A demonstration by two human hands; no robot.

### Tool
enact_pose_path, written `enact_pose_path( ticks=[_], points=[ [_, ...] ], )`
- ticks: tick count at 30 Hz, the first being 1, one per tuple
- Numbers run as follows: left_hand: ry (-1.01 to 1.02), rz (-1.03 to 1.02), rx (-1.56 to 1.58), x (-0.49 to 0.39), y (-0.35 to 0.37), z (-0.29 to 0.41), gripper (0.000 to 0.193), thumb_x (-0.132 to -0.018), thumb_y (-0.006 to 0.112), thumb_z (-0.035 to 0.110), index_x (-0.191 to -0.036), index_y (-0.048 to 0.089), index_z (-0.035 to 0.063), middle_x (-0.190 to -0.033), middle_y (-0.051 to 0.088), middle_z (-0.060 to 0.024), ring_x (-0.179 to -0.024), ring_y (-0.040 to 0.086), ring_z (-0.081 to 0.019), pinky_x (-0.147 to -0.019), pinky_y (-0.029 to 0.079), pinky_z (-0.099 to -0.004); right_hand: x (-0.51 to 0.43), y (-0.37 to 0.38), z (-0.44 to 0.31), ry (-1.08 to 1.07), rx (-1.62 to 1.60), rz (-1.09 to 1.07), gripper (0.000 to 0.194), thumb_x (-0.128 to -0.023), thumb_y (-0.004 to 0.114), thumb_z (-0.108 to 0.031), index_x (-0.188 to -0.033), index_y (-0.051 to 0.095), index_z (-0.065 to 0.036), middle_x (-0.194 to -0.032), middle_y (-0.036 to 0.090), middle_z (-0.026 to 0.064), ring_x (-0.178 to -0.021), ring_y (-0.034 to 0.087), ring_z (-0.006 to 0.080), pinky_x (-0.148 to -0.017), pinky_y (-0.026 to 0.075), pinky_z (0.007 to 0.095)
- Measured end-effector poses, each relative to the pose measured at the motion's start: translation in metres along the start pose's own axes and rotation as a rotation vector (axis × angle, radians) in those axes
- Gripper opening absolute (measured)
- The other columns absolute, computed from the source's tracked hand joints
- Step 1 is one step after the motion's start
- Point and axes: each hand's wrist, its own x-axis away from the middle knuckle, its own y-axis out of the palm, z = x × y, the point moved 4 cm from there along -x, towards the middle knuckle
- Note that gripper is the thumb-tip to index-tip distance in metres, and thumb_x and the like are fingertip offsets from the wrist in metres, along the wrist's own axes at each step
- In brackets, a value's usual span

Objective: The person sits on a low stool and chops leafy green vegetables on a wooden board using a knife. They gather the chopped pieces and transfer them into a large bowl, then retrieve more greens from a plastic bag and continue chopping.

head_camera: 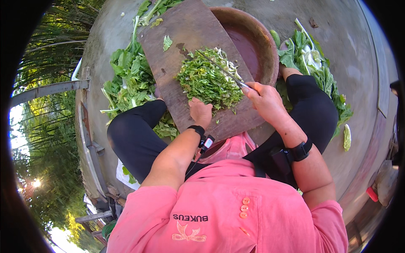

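A heap of chopped leafy greens (208, 80) with pale stem pieces lies on a worn wooden cutting board (167, 72). My right hand (264, 98) grips a knife (221, 68) by its handle, and the thin blade reaches across the heap to its far side. At the heap's near left edge, my left hand (201, 111) rests with curled fingers against the greens; whether it pinches any is hidden. One torn leaf (167, 43) sits apart on the far part of the board. The board overlaps the rim of a round clay-coloured basin (269, 47).
Whole leafy greens (129, 79) lie on the concrete floor (354, 63) at left, and more greens (311, 60) at right beside my foot. My bent knees flank the board. A metal rail (50, 91) juts at the left edge. A loose leaf (347, 137) lies at right.
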Motion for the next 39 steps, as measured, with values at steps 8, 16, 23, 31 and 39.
enact_pose_path(
  ticks=[8, 16, 23, 31, 39],
  points=[
    [0.187, 0.146, 0.406, -0.024, -0.066, 0.002, 0.067, -0.061, 0.083, 0.007, -0.124, 0.061, 0.0027, -0.102, 0.072, -0.0204, -0.095, 0.069, -0.0335, -0.086, 0.054, -0.0404, -0.004, 0.003, 0.009, 0.062, 0.024, 0.011, 0.042, -0.097, 0.058, -0.042, -0.122, 0.071, -0.011, -0.096, 0.073, 0.0185, -0.096, 0.070, 0.0370, -0.084, 0.052, 0.0456],
    [0.403, 0.019, 0.258, -0.066, -0.055, 0.038, 0.083, -0.061, 0.092, 0.019, -0.134, 0.055, 0.0019, -0.118, 0.062, -0.0184, -0.111, 0.062, -0.0364, -0.094, 0.051, -0.0410, -0.006, 0.029, 0.011, 0.004, 0.237, -0.042, 0.041, -0.097, 0.058, -0.044, -0.120, 0.071, -0.013, -0.101, 0.073, 0.0198, -0.101, 0.069, 0.0389, -0.086, 0.052, 0.0481],
    [0.497, 0.065, 0.290, -0.076, -0.038, 0.037, 0.082, -0.058, 0.094, 0.017, -0.129, 0.056, 0.0079, -0.112, 0.051, -0.0174, -0.107, 0.055, -0.0388, -0.090, 0.049, -0.0459, -0.013, 0.077, 0.004, -0.019, 0.323, -0.124, 0.042, -0.100, 0.052, -0.045, -0.133, 0.063, -0.020, -0.105, 0.072, 0.0211, -0.104, 0.067, 0.0406, -0.088, 0.051, 0.0512],
    [0.310, 0.003, 0.044, -0.045, -0.057, 0.035, 0.032, -0.101, 0.051, 0.019, -0.126, 0.049, -0.0013, -0.120, 0.058, -0.0260, -0.111, 0.058, -0.0464, -0.096, 0.049, -0.0513, -0.012, 0.093, -0.002, -0.027, 0.433, -0.139, 0.042, -0.102, 0.048, -0.043, -0.135, 0.060, -0.021, -0.108, 0.071, 0.0220, -0.106, 0.066, 0.0414, -0.089, 0.050, 0.0528],
    [0.246, -0.160, 0.308, -0.047, -0.040, 0.023, 0.027, -0.103, 0.044, 0.024, -0.114, 0.049, -0.0005, -0.113, 0.061, -0.0357, -0.098, 0.062, -0.0537, -0.085, 0.049, -0.0594, -0.022, 0.111, -0.010, -0.036, 0.536, -0.154, 0.035, -0.103, 0.046, -0.040, -0.122, 0.060, -0.014, -0.102, 0.072, 0.0216, -0.100, 0.067, 0.0427, -0.085, 0.051, 0.0544]
  ],
)
